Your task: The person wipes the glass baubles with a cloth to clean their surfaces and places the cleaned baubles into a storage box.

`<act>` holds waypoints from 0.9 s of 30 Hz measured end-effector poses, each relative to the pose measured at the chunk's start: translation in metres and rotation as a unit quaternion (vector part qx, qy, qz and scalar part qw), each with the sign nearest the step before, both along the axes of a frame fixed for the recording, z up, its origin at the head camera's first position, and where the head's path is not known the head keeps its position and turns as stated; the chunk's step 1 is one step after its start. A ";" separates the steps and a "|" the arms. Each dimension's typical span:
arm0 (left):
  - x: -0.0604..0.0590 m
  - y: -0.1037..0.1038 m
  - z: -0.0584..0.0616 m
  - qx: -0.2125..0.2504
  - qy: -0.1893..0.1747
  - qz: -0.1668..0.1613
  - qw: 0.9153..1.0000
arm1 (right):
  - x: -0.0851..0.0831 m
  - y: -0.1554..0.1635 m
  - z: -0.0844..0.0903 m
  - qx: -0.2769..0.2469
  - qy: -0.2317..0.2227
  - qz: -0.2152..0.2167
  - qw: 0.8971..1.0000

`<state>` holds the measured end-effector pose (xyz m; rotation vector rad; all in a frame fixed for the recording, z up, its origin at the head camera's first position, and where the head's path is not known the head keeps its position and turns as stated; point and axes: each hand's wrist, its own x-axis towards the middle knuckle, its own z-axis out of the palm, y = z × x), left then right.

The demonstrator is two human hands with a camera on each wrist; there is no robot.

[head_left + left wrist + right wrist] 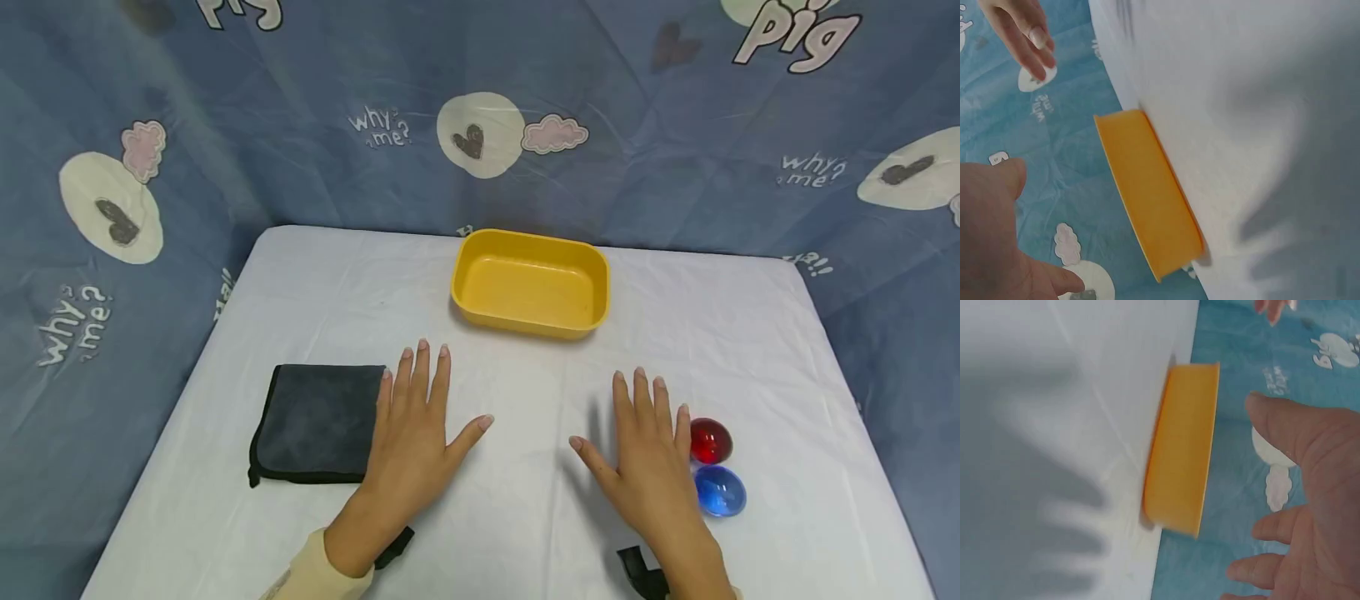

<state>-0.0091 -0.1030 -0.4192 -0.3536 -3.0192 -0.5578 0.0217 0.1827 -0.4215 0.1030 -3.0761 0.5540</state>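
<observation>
Hovering flat, fingers spread, holding nothing: left hand (pixel 411 446) beside cloth (pixel 318 422), right hand (pixel 649 454) just left of red ball (pixel 709 441) and blue ball (pixel 719 490). Wrist views: tub (pixel 1147 194) ahead of both palms, long axis crosswise.

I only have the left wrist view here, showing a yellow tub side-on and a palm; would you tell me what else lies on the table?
Observer: From the head view, a folded dark cloth lies on the white table, beside the left hand.
Operator: Thank you. Is anything near the other hand?
Observer: Yes, a red ball and a blue ball sit just beyond the right hand.
Operator: Is the yellow tub holding anything?
Observer: No, the yellow tub looks empty from above.
Operator: Are the hands gripping anything?
Observer: Neither; both are flat with fingers spread.
</observation>
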 end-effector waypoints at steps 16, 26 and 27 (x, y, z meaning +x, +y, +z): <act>0.001 -0.023 -0.006 -0.008 0.003 0.020 1.000 | 0.009 0.035 0.002 -0.016 0.015 -0.038 0.999; 0.002 -0.046 -0.015 -0.016 0.010 0.058 0.998 | 0.027 0.056 -0.004 -0.016 0.002 -0.085 0.996; 0.002 -0.048 -0.016 -0.015 0.013 0.061 0.998 | 0.030 0.058 -0.005 -0.019 0.001 -0.091 0.996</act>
